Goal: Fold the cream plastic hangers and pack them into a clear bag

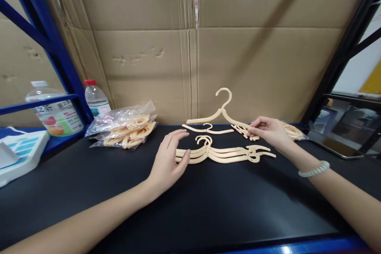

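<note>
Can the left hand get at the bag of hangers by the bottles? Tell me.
Probably yes: the left hand lies open on the black table, and nothing stands between it and the bag of hangers.

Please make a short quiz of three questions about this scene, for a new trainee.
1. True or false: the right hand holds a raised hanger by one end.
2. What does the left hand touch? A) the stack of hangers B) the plastic bag C) the bottle
3. Which wrist wears the bracelet?

Key: 1 true; 2 A; 3 the right wrist.
</note>
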Demonstrator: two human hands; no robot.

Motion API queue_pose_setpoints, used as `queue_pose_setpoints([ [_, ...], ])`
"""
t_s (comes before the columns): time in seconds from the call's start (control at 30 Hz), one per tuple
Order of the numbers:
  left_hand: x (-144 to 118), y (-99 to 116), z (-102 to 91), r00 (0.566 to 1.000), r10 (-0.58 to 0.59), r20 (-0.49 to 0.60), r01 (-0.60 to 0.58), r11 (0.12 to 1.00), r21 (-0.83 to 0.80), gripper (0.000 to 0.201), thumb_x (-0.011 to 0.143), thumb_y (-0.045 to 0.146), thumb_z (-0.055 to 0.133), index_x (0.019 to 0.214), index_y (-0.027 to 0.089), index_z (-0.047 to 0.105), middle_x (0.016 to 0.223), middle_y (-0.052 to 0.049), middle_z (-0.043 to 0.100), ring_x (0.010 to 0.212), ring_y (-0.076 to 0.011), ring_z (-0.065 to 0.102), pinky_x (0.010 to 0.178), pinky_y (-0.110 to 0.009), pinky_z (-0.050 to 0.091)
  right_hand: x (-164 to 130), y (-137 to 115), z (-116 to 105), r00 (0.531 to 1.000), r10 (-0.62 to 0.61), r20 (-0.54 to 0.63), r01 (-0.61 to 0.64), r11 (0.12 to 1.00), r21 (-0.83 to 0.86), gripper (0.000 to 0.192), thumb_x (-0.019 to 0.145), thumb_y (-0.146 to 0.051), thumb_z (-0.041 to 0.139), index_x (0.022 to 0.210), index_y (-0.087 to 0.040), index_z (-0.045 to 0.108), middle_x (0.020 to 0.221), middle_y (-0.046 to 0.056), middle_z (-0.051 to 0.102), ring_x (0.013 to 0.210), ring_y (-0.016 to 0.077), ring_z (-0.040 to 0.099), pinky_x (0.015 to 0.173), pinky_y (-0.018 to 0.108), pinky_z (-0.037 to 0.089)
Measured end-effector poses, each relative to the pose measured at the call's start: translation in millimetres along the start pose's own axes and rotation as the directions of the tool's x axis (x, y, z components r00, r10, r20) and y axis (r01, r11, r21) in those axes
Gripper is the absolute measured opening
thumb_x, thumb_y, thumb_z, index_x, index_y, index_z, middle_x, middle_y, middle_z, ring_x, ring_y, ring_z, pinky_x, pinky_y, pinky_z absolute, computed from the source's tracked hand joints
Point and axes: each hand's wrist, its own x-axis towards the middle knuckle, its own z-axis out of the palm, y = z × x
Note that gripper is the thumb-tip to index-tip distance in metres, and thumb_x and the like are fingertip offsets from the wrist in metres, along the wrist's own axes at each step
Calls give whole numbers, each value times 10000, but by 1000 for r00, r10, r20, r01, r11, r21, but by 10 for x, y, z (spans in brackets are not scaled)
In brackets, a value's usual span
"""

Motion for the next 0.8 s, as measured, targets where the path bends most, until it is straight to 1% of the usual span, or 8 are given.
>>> queue_pose_setpoints([
  [0.07, 21, -37, -5, 996, -57, -67, 57, 998, -4, 427, 877, 229, 515, 1289, 210, 403, 1364, -119, 427, 1245, -247, 442, 1044, -426, 372, -28, -59, 26, 998, 3, 64, -5, 1000, 22, 375, 570, -463, 810, 654, -194, 563, 605, 46, 681, 587, 176, 660, 581, 289, 548],
  [0.13, 23, -84, 11, 994, -89, -66, 88, 996, -19, 472, 890, 251, 514, 1335, 214, 359, 1375, -126, 407, 1186, -233, 485, 1013, -411, 402, -62, -94, 84, 991, -8, 131, 3, 999, 36, 383, 562, -458, 817, 631, -191, 550, 612, 37, 670, 589, 169, 655, 573, 282, 541],
  [0.3, -22, -184, 93, 988, -64, 139, 73, 996, -59, 228, 955, 245, 399, 1128, 207, 543, 962, -47, 620, 862, -173, 595, 795, -314, 486, -164, -110, 267, 970, -28, 241, 22, 999, 25, 360, 593, -423, 806, 616, -187, 535, 615, 12, 634, 561, 148, 634, 560, 275, 520],
  [0.43, -26, -185, 120, 987, -67, 145, 74, 996, -48, 228, 963, 258, 382, 1066, 185, 573, 880, -41, 622, 820, -176, 598, 747, -301, 481, -187, -114, 312, 960, -44, 278, 33, 999, 42, 355, 618, -426, 790, 618, -190, 525, 632, 14, 634, 581, 151, 633, 580, 288, 525],
  [0.53, -14, -187, 122, 987, -73, 145, 79, 996, -39, 232, 962, 263, 385, 1056, 186, 582, 861, -38, 621, 820, -180, 597, 741, -300, 474, -127, -93, 208, 956, -121, 269, 100, 991, 89, 295, 699, -445, 731, 802, -189, 625, 796, 53, 683, 717, 168, 643, 617, 290, 531],
  [0.63, -13, -210, 128, 984, -83, 159, 91, 995, -46, 230, 958, 269, 392, 1040, 193, 593, 839, -28, 619, 796, -175, 596, 718, -290, 470, -3, 11, 10, 983, -142, 115, 131, 987, 96, 403, 771, -465, 647, 1077, -204, 621, 950, 86, 695, 809, 187, 642, 646, 307, 536],
  [0.73, -17, -228, 134, 982, -81, 170, 92, 994, -59, 223, 954, 270, 398, 1020, 194, 597, 820, -20, 610, 763, -167, 589, 698, -282, 465, 133, 199, -189, 984, -173, -50, 159, 966, -205, 329, 777, -419, 627, 1007, -186, 658, 867, 85, 714, 772, 206, 651, 673, 337, 528],
  [0.8, -18, -224, 134, 981, -75, 178, 88, 994, -64, 220, 953, 268, 400, 1011, 193, 598, 822, -20, 606, 762, -165, 586, 699, -283, 462, 203, 332, -282, 971, -240, -13, 205, 854, -478, 234, 792, -357, 596, 929, -191, 686, 851, 79, 723, 760, 217, 654, 707, 359, 520],
])
